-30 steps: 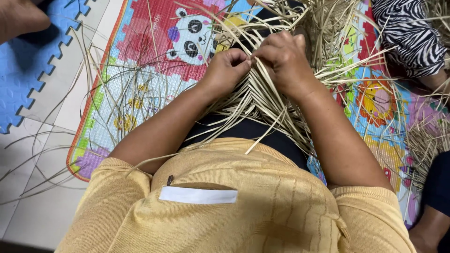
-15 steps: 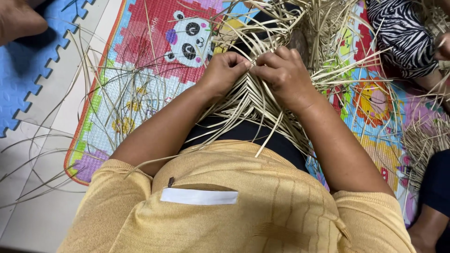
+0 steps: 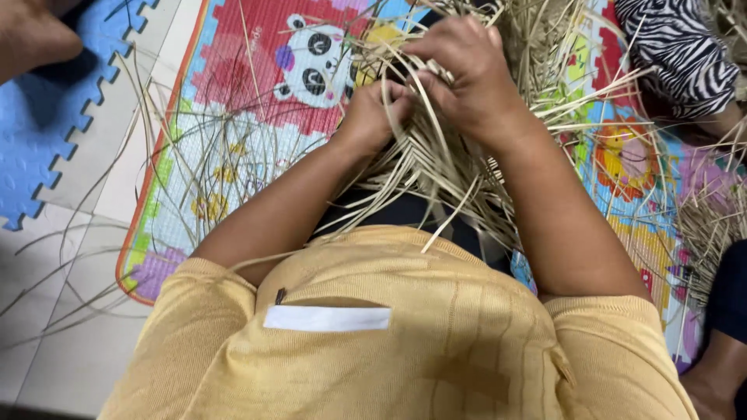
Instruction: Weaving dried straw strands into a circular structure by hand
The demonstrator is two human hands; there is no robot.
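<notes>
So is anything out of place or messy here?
Loose straw strands lie scattered over the colourful play mat and onto the pale floor. Both the left hand and right hand grip the woven straw piece; nothing looks damaged.

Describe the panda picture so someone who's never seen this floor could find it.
Start at the colourful play mat on the floor. On its red patch, just beyond the left hand, is the cartoon panda: the only black-and-white face there, partly crossed by loose straw strips.

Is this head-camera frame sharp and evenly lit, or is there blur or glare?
Head view: soft, even light, no glare; the left hand and right hand look slightly soft against the pale woven straw strips; the colourful panda play mat reads clearly.
</notes>
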